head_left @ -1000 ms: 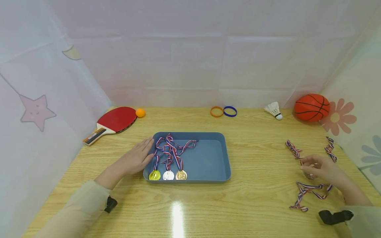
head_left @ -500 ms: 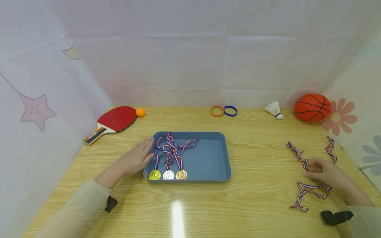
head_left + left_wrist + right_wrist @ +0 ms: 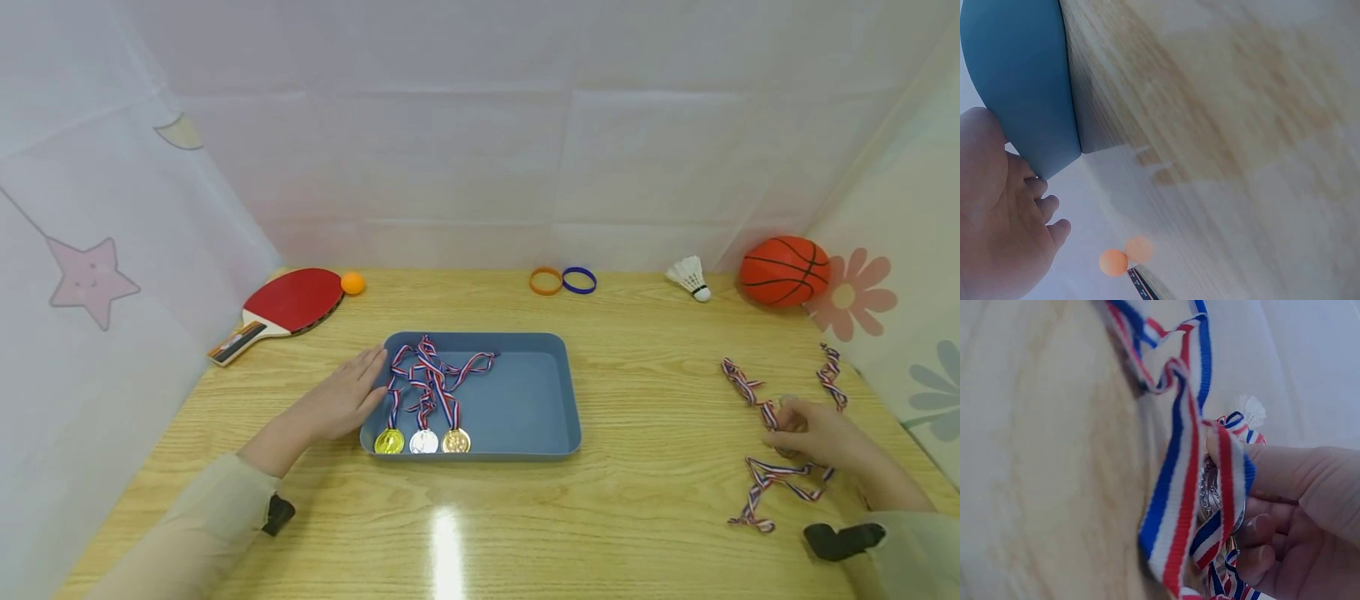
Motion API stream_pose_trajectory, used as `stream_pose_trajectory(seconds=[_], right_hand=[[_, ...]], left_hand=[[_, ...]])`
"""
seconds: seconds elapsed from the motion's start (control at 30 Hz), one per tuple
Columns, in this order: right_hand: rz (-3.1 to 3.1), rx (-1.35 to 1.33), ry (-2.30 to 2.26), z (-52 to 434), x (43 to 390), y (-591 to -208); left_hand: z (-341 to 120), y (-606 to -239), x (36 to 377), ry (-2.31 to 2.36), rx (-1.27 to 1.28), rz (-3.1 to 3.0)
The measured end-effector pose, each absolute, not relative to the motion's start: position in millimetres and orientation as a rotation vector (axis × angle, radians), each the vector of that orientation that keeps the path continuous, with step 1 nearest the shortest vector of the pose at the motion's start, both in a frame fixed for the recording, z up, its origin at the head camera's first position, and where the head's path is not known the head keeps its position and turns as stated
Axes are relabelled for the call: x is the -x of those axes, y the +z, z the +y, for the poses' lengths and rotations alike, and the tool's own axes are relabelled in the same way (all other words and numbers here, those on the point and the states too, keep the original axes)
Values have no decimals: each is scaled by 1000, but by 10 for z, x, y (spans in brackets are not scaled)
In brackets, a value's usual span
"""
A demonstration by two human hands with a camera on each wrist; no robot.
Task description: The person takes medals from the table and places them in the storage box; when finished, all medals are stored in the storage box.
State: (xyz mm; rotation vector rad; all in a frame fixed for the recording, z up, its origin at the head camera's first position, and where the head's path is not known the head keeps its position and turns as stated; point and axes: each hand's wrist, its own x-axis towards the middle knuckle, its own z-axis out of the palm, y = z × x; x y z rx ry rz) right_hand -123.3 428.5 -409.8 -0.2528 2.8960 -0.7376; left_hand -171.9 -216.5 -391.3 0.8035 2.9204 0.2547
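Note:
In the head view a shallow blue-grey tray (image 3: 525, 400) holds a gold medal (image 3: 389, 442), a silver medal (image 3: 423, 442) and a bronze-coloured medal (image 3: 456, 441) along its near side, their striped ribbons bunched behind. My left hand (image 3: 341, 404) lies with straight fingers against the tray's left wall. At the right, my right hand (image 3: 821, 433) pinches a silvery medal (image 3: 1209, 484) between thumb and fingers, its disc partly covered by ribbon. A striped ribbon (image 3: 741, 382) trails from near these fingers. Another ribbon (image 3: 757, 492) lies nearer me, and one more (image 3: 831, 375) lies beyond the hand.
A red table tennis bat (image 3: 300, 300) and an orange ball (image 3: 353, 283) lie at the back left. Orange (image 3: 545, 282) and blue (image 3: 579, 281) wristbands sit at the back middle. A shuttlecock (image 3: 690, 277) and a small basketball (image 3: 786, 271) stand at the back right.
My right hand has shifted slightly to the right, and more of the ribbon beside its fingertips shows. The left hand and the tray have stayed in place.

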Motion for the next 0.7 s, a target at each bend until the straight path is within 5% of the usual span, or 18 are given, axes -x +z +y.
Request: stream_pose_trajectory(seconds=[0.43, 0.7], right_hand=[[2648, 119, -1410, 4316, 1297, -3953], [2120, 351, -2181, 4295, 1362, -3871]], left_hand=[[-2163, -3910, 1717, 261, -810, 2919], [-2172, -3924, 1724, 258, -807, 2922]])
